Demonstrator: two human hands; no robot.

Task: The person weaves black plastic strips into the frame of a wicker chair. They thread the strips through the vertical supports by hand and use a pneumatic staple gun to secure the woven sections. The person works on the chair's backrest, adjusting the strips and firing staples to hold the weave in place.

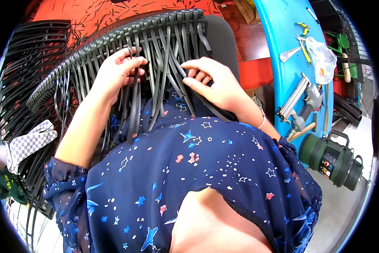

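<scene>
A curved black frame [113, 37] with a woven edge lies across my lap, and many loose flat black strips [156, 82] hang from it toward me. My left hand [113, 74] is closed around a few of these strips below the woven edge, its thumb and forefinger at the top of the bunch. To the right, my right hand [218, 82] has its fingers curled, with forefinger and thumb at a black strip along the right side of the hanging bunch. The lower ends of the strips rest against my dark blue star-print top [198, 147].
A blue table [278, 25] on the right carries yellow-handled snips [304, 51], yellow pliers [303, 28], a clear plastic bag [322, 59] and a staple gun [297, 99]. Below stands a green flask [330, 160]. Black woven frames [33, 63] and a checkered glove [31, 141] are left. Strip scraps litter the red floor [92, 10].
</scene>
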